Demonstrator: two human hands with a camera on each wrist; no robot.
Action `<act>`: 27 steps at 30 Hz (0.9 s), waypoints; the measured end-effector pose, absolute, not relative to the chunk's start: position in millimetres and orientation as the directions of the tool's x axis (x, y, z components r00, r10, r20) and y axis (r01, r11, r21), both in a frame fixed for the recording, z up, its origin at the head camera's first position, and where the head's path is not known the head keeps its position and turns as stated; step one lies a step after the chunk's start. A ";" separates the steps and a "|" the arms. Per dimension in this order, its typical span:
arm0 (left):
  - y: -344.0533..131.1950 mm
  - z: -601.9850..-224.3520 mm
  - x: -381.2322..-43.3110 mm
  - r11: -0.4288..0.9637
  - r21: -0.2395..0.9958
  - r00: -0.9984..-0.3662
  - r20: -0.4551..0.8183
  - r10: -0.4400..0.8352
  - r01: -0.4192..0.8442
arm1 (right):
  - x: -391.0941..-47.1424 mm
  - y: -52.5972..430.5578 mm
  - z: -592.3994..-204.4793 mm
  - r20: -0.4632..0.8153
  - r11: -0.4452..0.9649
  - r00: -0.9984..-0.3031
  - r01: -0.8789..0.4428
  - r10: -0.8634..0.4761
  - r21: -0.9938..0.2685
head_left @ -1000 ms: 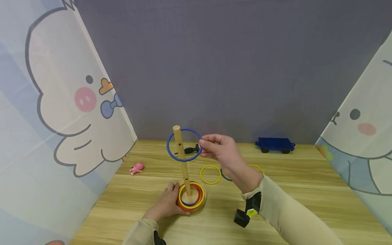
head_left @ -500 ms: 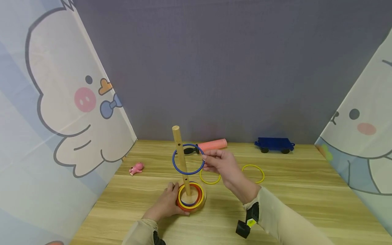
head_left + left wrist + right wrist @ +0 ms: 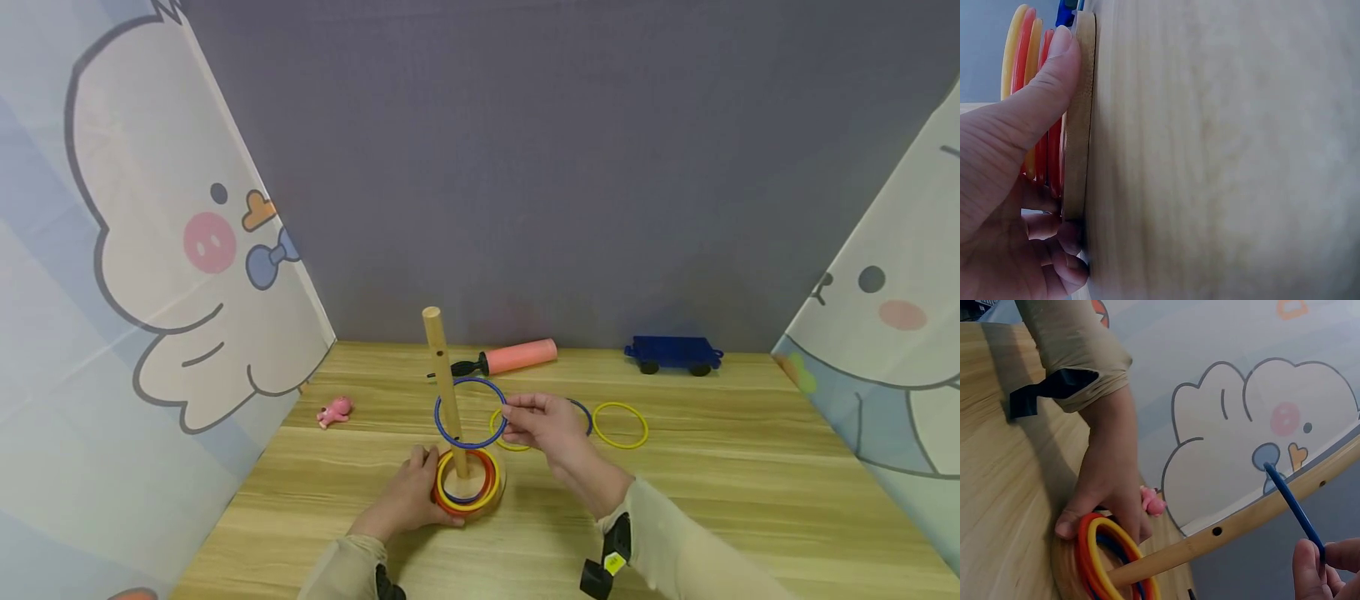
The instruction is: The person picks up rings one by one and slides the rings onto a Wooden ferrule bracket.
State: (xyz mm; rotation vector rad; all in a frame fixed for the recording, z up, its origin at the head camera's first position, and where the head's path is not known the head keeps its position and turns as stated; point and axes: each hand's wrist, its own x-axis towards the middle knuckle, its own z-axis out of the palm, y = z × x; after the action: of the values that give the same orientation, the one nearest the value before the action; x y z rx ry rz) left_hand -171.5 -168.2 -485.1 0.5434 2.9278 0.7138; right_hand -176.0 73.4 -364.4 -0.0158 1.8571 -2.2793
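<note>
A wooden post (image 3: 436, 337) rises upright from a round wooden base (image 3: 1079, 144). Red, yellow and blue rings lie stacked around its foot, among them a yellow ring (image 3: 442, 497). My left hand (image 3: 408, 493) grips the base at its left edge, thumb along the near side and fingers behind. With thumb and fingertips, my right hand (image 3: 553, 431) pinches the right edge of a blue ring (image 3: 472, 447). That ring encircles the post partway up, above the stack. In the right wrist view the blue ring (image 3: 1297, 509) appears edge-on, crossing the post.
Beyond the right hand lie a yellow ring (image 3: 643, 429) and a partly hidden blue ring (image 3: 589, 417); another yellow ring is behind the held one. A pink hand pump (image 3: 521, 356) and blue toy wagon (image 3: 673, 353) stand at the back. A pink toy figure (image 3: 335, 412) lies left.
My right hand has brought the blue ring down along the post, from near its top to its lower half, shifting slightly right. My left hand stays on the base.
</note>
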 end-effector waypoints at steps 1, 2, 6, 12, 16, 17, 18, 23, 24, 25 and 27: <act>-168.1 -485.1 -171.5 0.829 0.460 -0.934 0.006 0.356 0.319 | -176.0 73.7 -367.0 -0.118 -0.188 -0.979 0.148 -0.164 -0.971; -168.0 -485.1 -171.6 0.829 0.459 -0.935 0.007 0.356 0.319 | -176.3 73.7 -369.9 -0.120 -0.187 -0.979 0.151 -0.167 -0.971; -167.8 -484.5 -171.7 0.823 0.465 -0.934 0.022 0.357 0.325 | -177.9 72.8 -380.2 -0.134 -0.174 -0.978 0.162 -0.161 -0.971; -167.7 -484.5 -171.1 0.817 0.477 -0.934 0.028 0.356 0.325 | -179.2 70.1 -396.5 -0.153 -0.139 -0.977 0.174 -0.147 -0.975; -167.5 -484.9 -171.4 0.813 0.486 -0.935 0.023 0.355 0.321 | -178.2 68.6 -409.4 -0.158 -0.108 -0.974 0.176 -0.162 -0.978; -167.4 -485.0 -171.5 0.811 0.488 -0.934 0.024 0.356 0.322 | -177.9 68.3 -412.9 -0.158 -0.098 -0.973 0.176 -0.167 -0.979; -167.4 -485.0 -171.6 0.810 0.489 -0.933 0.027 0.358 0.324 | -177.3 67.9 -416.3 -0.160 -0.089 -0.972 0.177 -0.170 -0.980; -167.4 -485.4 -171.7 0.805 0.485 -0.929 0.047 0.366 0.342 | -174.8 66.0 -433.4 -0.171 -0.069 -0.968 0.186 -0.183 -0.980; -167.5 -485.5 -171.6 0.807 0.481 -0.929 0.049 0.367 0.344 | -174.3 65.6 -436.4 -0.173 -0.069 -0.967 0.189 -0.187 -0.980; -167.5 -485.8 -171.6 0.808 0.479 -0.929 0.050 0.367 0.345 | -174.0 65.1 -439.2 -0.176 -0.068 -0.966 0.192 -0.190 -0.979; -167.5 -486.1 -171.4 0.810 0.475 -0.929 0.044 0.368 0.343 | -173.4 64.1 -444.3 -0.176 -0.075 -0.965 0.193 -0.196 -0.978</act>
State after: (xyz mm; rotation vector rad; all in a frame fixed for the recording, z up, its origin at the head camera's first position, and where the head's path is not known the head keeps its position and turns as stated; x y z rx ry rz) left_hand -171.4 -167.5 -486.1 0.5780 2.9411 0.7575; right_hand -173.4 64.1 -444.3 -0.0033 1.9352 -2.1263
